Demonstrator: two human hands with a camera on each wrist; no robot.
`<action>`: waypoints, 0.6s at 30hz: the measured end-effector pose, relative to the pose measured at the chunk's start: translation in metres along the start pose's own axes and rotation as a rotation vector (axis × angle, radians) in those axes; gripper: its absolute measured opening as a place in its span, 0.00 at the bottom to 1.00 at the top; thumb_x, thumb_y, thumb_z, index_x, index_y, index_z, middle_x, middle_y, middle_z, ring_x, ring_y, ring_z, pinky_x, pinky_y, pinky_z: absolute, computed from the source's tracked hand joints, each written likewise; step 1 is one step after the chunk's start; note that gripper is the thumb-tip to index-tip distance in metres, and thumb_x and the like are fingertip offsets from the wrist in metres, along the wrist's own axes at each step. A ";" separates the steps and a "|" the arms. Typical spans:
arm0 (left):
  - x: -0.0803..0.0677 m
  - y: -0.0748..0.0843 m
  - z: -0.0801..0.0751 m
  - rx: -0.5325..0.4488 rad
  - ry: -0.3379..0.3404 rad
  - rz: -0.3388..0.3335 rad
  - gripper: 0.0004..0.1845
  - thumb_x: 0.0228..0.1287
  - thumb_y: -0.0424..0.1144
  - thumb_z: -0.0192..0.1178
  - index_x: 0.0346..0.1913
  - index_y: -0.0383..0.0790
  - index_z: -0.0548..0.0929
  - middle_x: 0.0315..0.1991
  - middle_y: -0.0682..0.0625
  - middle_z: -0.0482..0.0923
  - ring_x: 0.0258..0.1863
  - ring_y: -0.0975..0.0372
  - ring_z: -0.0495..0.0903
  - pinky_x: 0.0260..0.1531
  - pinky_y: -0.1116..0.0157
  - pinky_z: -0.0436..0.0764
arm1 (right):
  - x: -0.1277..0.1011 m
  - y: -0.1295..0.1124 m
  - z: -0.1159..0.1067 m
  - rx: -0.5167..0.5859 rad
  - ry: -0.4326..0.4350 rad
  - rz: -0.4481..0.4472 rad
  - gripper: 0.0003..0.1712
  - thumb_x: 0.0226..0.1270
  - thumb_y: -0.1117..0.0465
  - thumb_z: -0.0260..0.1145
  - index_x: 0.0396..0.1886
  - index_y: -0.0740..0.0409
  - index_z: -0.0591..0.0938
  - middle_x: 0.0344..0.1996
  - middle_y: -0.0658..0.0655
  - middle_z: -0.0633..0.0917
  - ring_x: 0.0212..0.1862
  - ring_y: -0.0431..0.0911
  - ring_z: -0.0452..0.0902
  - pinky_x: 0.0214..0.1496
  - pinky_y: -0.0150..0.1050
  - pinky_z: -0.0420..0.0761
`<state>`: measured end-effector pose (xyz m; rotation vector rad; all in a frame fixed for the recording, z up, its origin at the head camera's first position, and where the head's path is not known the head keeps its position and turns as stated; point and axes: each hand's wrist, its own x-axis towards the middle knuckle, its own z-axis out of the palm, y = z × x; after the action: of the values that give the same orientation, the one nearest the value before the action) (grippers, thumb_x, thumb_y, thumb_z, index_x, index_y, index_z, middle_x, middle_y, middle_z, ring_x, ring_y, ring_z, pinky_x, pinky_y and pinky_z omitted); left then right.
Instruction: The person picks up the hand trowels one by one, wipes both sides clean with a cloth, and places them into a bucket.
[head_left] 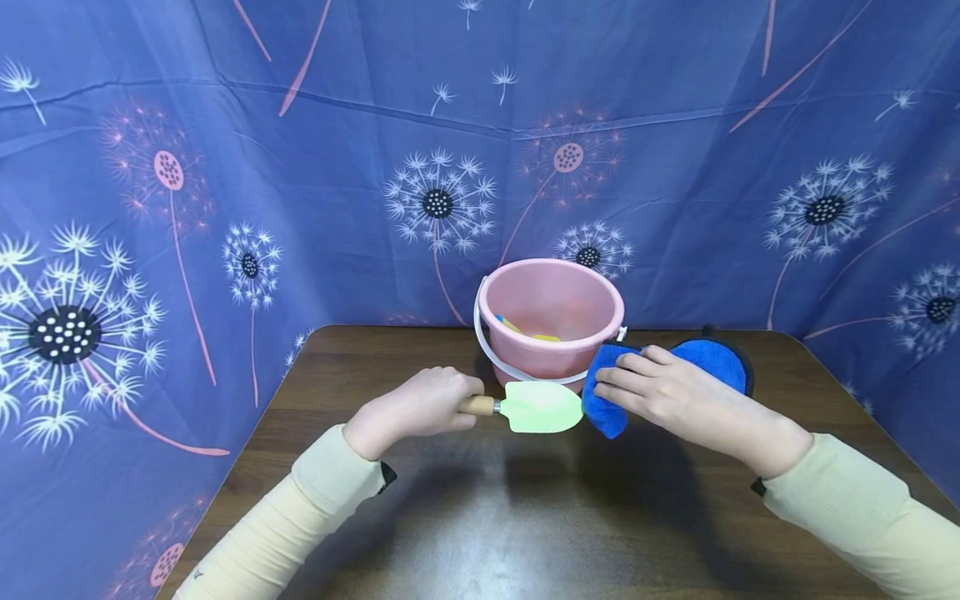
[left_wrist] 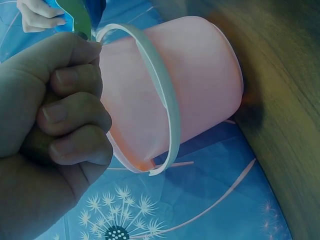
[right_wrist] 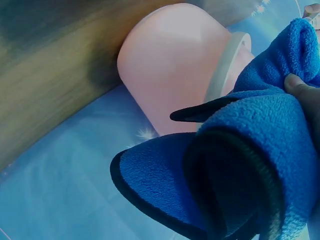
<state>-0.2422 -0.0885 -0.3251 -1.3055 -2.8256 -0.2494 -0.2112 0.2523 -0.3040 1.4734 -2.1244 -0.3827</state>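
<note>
My left hand (head_left: 420, 406) grips the wooden handle of a small trowel (head_left: 542, 407) with a pale green blade, held level above the table. In the left wrist view the fingers (left_wrist: 75, 117) are curled into a fist round the handle. My right hand (head_left: 660, 392) holds a blue fleece cloth (head_left: 712, 360) with a black edge, pressing its folded end against the blade's tip. The cloth (right_wrist: 250, 165) fills the right wrist view. Just behind both hands stands a pink bucket (head_left: 551, 321) with a white bail handle.
The dark wooden table (head_left: 480, 517) has its far edge against a blue dandelion-print backdrop (head_left: 225, 167) that wraps round three sides. Small yellow and blue items lie inside the bucket.
</note>
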 end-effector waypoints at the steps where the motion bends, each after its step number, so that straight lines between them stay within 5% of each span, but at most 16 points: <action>1: 0.000 0.000 0.000 -0.001 0.001 -0.001 0.10 0.49 0.36 0.62 0.22 0.48 0.70 0.16 0.60 0.58 0.17 0.67 0.59 0.18 0.68 0.61 | 0.001 0.001 -0.001 -0.002 -0.004 0.002 0.32 0.46 0.68 0.75 0.56 0.60 0.77 0.50 0.56 0.81 0.50 0.52 0.73 0.43 0.43 0.70; 2: 0.000 0.000 0.000 -0.003 0.000 -0.002 0.10 0.49 0.36 0.62 0.22 0.48 0.70 0.16 0.60 0.58 0.17 0.67 0.59 0.18 0.68 0.61 | 0.001 0.001 -0.003 -0.006 -0.007 0.005 0.40 0.35 0.67 0.80 0.56 0.60 0.77 0.50 0.56 0.81 0.50 0.52 0.73 0.44 0.43 0.70; 5: 0.000 -0.001 0.002 -0.008 -0.004 -0.003 0.10 0.50 0.36 0.62 0.22 0.48 0.70 0.16 0.60 0.58 0.17 0.67 0.59 0.18 0.68 0.61 | 0.004 0.003 -0.006 -0.006 -0.013 0.013 0.41 0.35 0.67 0.80 0.56 0.60 0.77 0.51 0.56 0.81 0.52 0.52 0.73 0.46 0.43 0.70; 7: 0.001 -0.001 0.003 -0.012 -0.007 -0.001 0.09 0.50 0.36 0.62 0.22 0.48 0.71 0.16 0.60 0.58 0.17 0.68 0.59 0.18 0.69 0.61 | 0.006 0.004 -0.009 -0.001 -0.017 0.016 0.30 0.51 0.67 0.72 0.57 0.60 0.76 0.52 0.56 0.80 0.53 0.52 0.73 0.47 0.44 0.70; 10: 0.002 -0.001 0.005 -0.009 -0.004 0.002 0.09 0.49 0.36 0.62 0.22 0.48 0.70 0.16 0.60 0.58 0.17 0.68 0.59 0.17 0.69 0.61 | 0.010 0.004 -0.012 0.003 -0.006 0.021 0.18 0.74 0.63 0.47 0.58 0.60 0.75 0.53 0.56 0.79 0.53 0.52 0.72 0.48 0.45 0.69; 13: 0.004 0.000 0.007 -0.006 0.001 0.008 0.10 0.49 0.36 0.62 0.22 0.48 0.70 0.15 0.60 0.58 0.17 0.68 0.59 0.17 0.69 0.60 | 0.016 0.003 -0.014 0.004 0.040 0.029 0.31 0.77 0.59 0.24 0.58 0.60 0.75 0.53 0.55 0.79 0.53 0.52 0.72 0.48 0.45 0.69; 18: 0.008 0.004 0.009 -0.007 0.002 0.024 0.11 0.49 0.36 0.63 0.21 0.48 0.70 0.15 0.61 0.58 0.16 0.68 0.59 0.17 0.69 0.60 | 0.028 0.000 -0.014 0.018 0.103 0.030 0.31 0.77 0.60 0.24 0.57 0.59 0.76 0.52 0.55 0.80 0.53 0.51 0.74 0.47 0.45 0.70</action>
<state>-0.2441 -0.0785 -0.3329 -1.3391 -2.8086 -0.2602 -0.2103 0.2273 -0.2854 1.4382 -2.0711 -0.2710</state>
